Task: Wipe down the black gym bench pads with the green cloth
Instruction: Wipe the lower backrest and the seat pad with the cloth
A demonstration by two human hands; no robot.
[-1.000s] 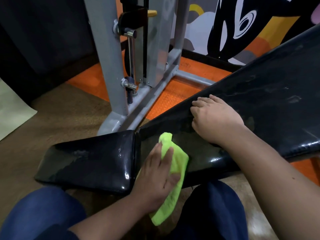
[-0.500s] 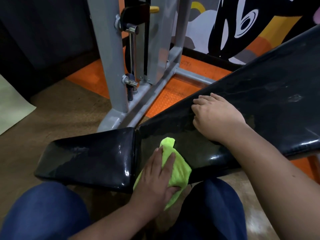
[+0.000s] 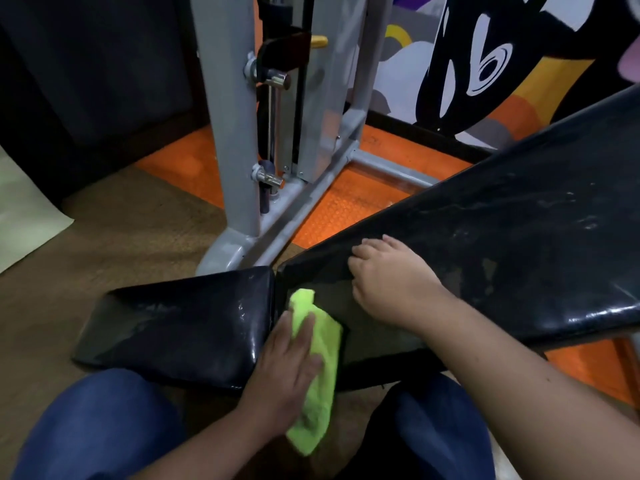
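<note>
Two black bench pads, one green cloth, two bare hands in view.

The seat pad (image 3: 180, 327) lies low and flat; the back pad (image 3: 502, 237) rises at a slant to the right, the two meeting at a narrow gap. The green cloth (image 3: 320, 358) lies across that gap at the lower end of the back pad, its tail hanging over the near edge. The left hand (image 3: 287, 368) presses flat on the cloth, fingers straight and close together. The right hand (image 3: 391, 282) rests on the back pad just above the cloth, fingers curled over the pad's far edge. Both pads show smears and wet sheen. One grey machine frame (image 3: 239, 140) stands behind on orange matting (image 3: 349, 202); two blue-clad knees (image 3: 100, 427) flank the near edge.
</note>
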